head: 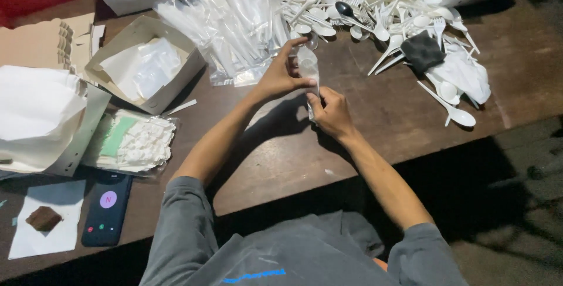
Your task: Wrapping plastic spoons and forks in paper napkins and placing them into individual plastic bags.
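Nearest the person, at the left edge of the dark brown wooden table (375, 122), lie a black smartphone (107, 208) and a white paper sheet with a small brown block (44, 218) on it. Just beyond sit a clear bag of folded white napkins (132, 141) and an open cardboard box of clear plastic sleeves (143, 63).

Mid-table, both hands meet on one narrow clear plastic pouch (308, 70). The right hand (332, 112) is closed around its lower end; the left hand (280, 75) pinches its upper part between thumb and fingers. The pouch stands nearly upright between the two grips, lifted off the table; what is inside is too blurred to tell.

Behind the hands lies a heap of filled clear cutlery pouches (231, 22), which suggests a good share is already packed. Farther back, a large pile of loose white plastic spoons and forks (363, 2) remains, so much looks left. A black sponge-like pad (422, 51) lies beside it.
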